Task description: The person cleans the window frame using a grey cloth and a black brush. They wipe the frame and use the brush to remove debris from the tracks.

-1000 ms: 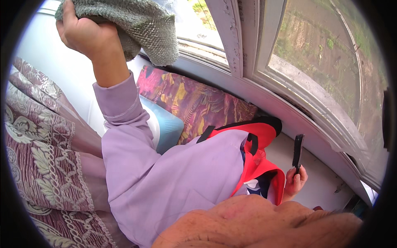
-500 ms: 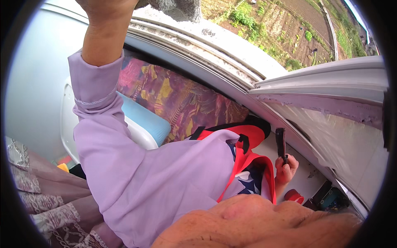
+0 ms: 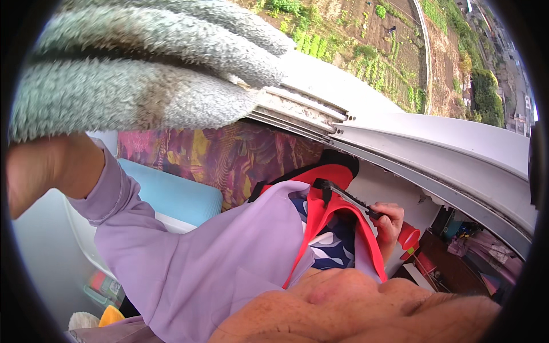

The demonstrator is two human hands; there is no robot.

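Observation:
A grey, fluffy cloth [image 3: 137, 97] with a brownish smear fills the upper left, close up and in thick folds. My left hand [image 3: 40, 171] is closed on it from below, its fingertips out of sight behind the folds and past the picture's edge. The cloth's right end overlaps the window's sill track [image 3: 303, 106]. At the right, in front of my red apron [image 3: 366, 234], my right hand [image 3: 389, 220] grips the end of a slim black tool [image 3: 349, 197]. Its exact kind I cannot make out.
The window frame [image 3: 434, 148] runs down to the right, with garden plots [image 3: 377, 51] far outside. Below the sill are a patterned panel [image 3: 217, 154], a light-blue lidded box [image 3: 171, 191] and a red container [image 3: 407, 235]. Shelved items [image 3: 486, 246] stand at lower right.
My left arm has come back from the window toward the left, bringing the grey cloth close. The black tool has tipped from upright to slanting left in my right hand.

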